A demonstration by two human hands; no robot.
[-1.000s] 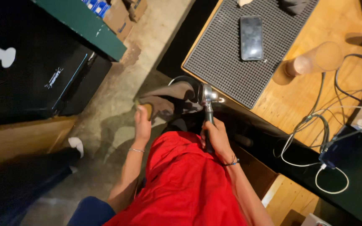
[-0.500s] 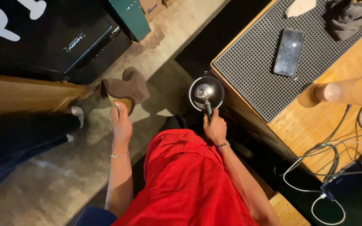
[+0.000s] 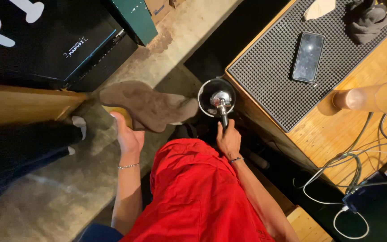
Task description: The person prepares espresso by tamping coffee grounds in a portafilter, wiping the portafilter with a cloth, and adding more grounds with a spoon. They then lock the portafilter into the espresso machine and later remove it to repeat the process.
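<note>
My right hand (image 3: 229, 141) grips the black handle of a metal portafilter (image 3: 217, 96). Its round basket is held out in front of my red clothing, beside the corner of the wooden counter (image 3: 337, 139). My left hand (image 3: 128, 136), with a thin bracelet at the wrist, holds a brown cloth (image 3: 148, 105). The cloth stretches to the right until it almost reaches the portafilter's rim. Something yellowish shows under my left fingers; I cannot tell what it is.
On the counter lies a black rubber mat (image 3: 269, 85) with a phone (image 3: 308, 57), a dark grey rag (image 3: 372, 20) and a pale cloth. A pinkish cylinder (image 3: 368, 97) and tangled cables (image 3: 350, 179) lie beside it. A black box (image 3: 54, 40) stands on the concrete floor at left.
The portafilter basket has turned to face up and sits lower beside the counter corner. My left hand has spread the brown cloth toward it. The view has shifted left and closer.
</note>
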